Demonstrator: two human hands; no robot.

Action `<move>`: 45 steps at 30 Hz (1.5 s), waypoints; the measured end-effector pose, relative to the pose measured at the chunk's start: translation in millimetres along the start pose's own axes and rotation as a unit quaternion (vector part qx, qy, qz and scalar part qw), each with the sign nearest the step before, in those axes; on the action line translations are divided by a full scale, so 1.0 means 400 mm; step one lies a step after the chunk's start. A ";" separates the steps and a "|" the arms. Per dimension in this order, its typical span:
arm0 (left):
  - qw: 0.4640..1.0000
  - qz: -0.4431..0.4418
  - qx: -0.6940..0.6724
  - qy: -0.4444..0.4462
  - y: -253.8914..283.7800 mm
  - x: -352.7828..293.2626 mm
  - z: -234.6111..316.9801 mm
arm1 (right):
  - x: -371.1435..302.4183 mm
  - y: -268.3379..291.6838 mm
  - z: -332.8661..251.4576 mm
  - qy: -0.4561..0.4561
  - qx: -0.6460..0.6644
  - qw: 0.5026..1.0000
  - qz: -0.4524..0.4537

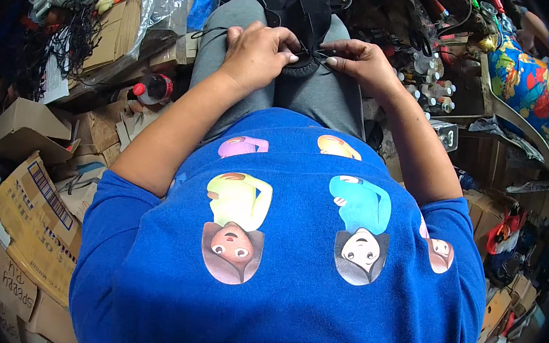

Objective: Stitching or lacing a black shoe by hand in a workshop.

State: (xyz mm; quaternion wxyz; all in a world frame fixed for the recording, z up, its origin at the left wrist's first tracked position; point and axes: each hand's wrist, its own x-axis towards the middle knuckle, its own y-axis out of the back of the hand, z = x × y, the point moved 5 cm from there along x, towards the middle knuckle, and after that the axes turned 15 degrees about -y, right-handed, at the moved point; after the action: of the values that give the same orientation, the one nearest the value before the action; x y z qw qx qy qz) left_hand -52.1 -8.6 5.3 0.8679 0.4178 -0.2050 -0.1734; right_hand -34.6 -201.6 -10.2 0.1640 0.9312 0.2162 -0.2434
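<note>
On my lap lies a black fabric piece (300,23) with a rounded, gathered end between my hands; it looks like a shoe upper. My left hand (254,56) is closed at that end, thumb and fingers pinching a thin black cord (211,31) whose loose part trails out over the left thigh. From the other side my right hand (366,65) pinches the cord between thumb and forefinger, close to the edge of the black piece. The two pinches are a short distance apart. The cord's exact path at the fabric is too small to make out.
At the left are a bottle with a red cap (153,88), an open cardboard box (31,128), a flattened carton (32,214) and a tangle of black cords (75,40). Several small bottles (431,89) stand right of my knees, near a colourful patterned cloth (536,97).
</note>
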 end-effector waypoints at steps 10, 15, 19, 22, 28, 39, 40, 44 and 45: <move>0.993 -0.086 -0.075 0.024 -0.030 0.056 -0.011 | 0.039 -0.010 -0.068 -0.027 -0.156 0.987 -0.019; 0.991 -0.068 0.070 -0.094 0.023 0.065 0.027 | 0.062 0.010 -0.060 -0.036 -0.180 0.982 -0.038; 0.984 -0.048 0.106 -0.134 0.053 0.033 0.018 | 0.055 0.076 -0.043 -0.030 -0.121 0.992 -0.033; 0.991 -0.078 0.066 -0.082 0.045 0.029 0.022 | 0.035 0.060 -0.041 -0.013 -0.028 0.996 -0.088; 0.994 -0.072 -0.046 -0.064 -0.010 0.055 0.000 | -0.002 0.071 0.000 0.007 -0.123 0.992 -0.033; 0.979 -0.090 0.050 -0.174 -0.012 0.058 0.026 | -0.001 0.188 -0.114 0.150 -0.347 0.869 0.318; 0.978 -0.090 0.064 -0.178 -0.014 0.045 0.024 | -0.026 0.126 -0.169 0.216 -0.445 0.829 0.261; 0.979 -0.101 0.077 -0.157 -0.011 0.045 0.018 | -0.050 -0.030 -0.180 0.284 -0.655 0.685 0.144; 0.977 -0.104 0.084 -0.167 -0.008 0.043 0.019 | -0.042 -0.050 -0.175 0.281 -0.674 0.672 0.121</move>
State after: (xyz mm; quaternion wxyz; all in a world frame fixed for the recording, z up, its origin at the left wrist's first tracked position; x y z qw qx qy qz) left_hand -41.6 -23.8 10.6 0.7606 0.4734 -0.3158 -0.3123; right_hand -30.7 -161.2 52.5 0.7064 0.6103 0.2428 0.2638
